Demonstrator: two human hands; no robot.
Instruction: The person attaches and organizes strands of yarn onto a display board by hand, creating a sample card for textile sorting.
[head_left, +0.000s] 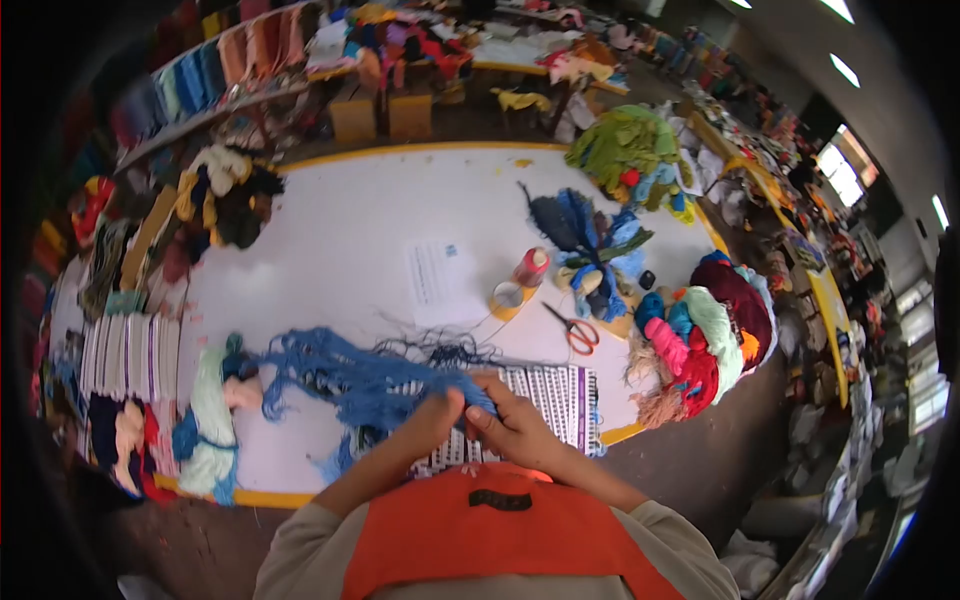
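A long tangled skein of blue yarn (pixel 340 375) lies across the near side of the white table (pixel 350 220). My left hand (pixel 432 420) and my right hand (pixel 512 418) meet at its right end, both pinching the blue strands just above a striped woven panel (pixel 560 395) at the table's front edge. Loose dark threads (pixel 435 347) trail behind the skein.
Orange-handled scissors (pixel 577 331), a yellow tape roll (pixel 508 298), a thread cone (pixel 531 267) and a printed sheet (pixel 440 283) lie mid-table. Yarn heaps sit right (pixel 715 335), far right (pixel 625 145) and left (pixel 225 195). Pale green and blue yarn (pixel 210 420) rests front left.
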